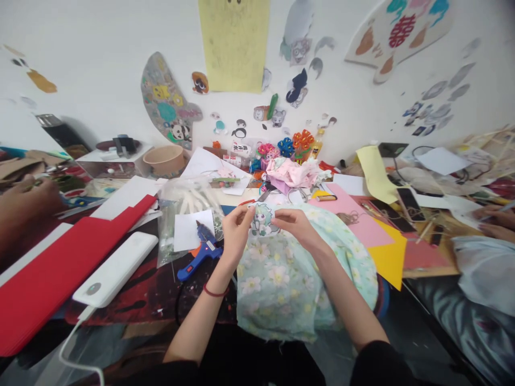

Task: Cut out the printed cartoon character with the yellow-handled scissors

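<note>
Between my two hands, above the table, is a small paper cutout [263,219] of a cartoon figure with pale green hair. My left hand [237,228] pinches its left edge between thumb and fingertips. On the other side, the fingers of my right hand [295,224] pinch its right edge. Below and behind it spreads a pale green floral cloth [277,279], draped over the table's front edge. Left of my left hand lies a blue hot glue gun [203,249], its nozzle over a white paper square [185,231].
A white power bank [116,271] with a cable lies beside a long red sheet [68,273] at left. Pink paper [354,214] and yellow paper [388,254] lie at right. Another person's hand [36,198] is at far left, another hand [499,222] at far right.
</note>
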Tool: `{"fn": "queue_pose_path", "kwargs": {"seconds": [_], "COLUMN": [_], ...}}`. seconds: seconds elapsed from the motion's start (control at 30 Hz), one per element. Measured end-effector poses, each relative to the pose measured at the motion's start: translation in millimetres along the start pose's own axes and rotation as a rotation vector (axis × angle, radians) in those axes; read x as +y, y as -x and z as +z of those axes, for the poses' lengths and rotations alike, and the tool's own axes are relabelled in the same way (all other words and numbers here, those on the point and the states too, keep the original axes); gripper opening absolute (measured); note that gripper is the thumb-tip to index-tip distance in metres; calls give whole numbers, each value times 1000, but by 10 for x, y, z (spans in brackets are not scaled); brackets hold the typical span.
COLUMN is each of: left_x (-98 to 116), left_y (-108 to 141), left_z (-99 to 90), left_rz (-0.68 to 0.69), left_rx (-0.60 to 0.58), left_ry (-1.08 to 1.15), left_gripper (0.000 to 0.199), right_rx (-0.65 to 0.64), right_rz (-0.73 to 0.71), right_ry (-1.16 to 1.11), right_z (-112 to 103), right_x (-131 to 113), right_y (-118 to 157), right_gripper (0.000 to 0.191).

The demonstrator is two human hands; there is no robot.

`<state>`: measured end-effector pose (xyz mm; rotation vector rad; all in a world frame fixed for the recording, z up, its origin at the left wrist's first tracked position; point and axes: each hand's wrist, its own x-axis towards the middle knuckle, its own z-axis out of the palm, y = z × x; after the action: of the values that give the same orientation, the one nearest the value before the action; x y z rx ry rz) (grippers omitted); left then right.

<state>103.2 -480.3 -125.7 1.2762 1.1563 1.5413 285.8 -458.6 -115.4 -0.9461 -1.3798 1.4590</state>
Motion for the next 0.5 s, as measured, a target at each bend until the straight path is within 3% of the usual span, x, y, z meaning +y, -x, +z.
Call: {"fn": "queue_pose_path", "kwargs": {"seconds": [0.3,0.5], "left_x": [-37,-2], "left_y": [-101,-127], "left_z": [35,26], "left_rz": [-57,-30], "left_rx": [-33,33], "left_ry": [-55,-37], "left_gripper": [31,35], "right_rx": [-143,-201], "right_rz": [19,19], "right_ry": [-51,-79], "right_z": [-14,-53], "right_x": [155,195], "right_y": [-313,-609], "right_gripper": [29,37]}}
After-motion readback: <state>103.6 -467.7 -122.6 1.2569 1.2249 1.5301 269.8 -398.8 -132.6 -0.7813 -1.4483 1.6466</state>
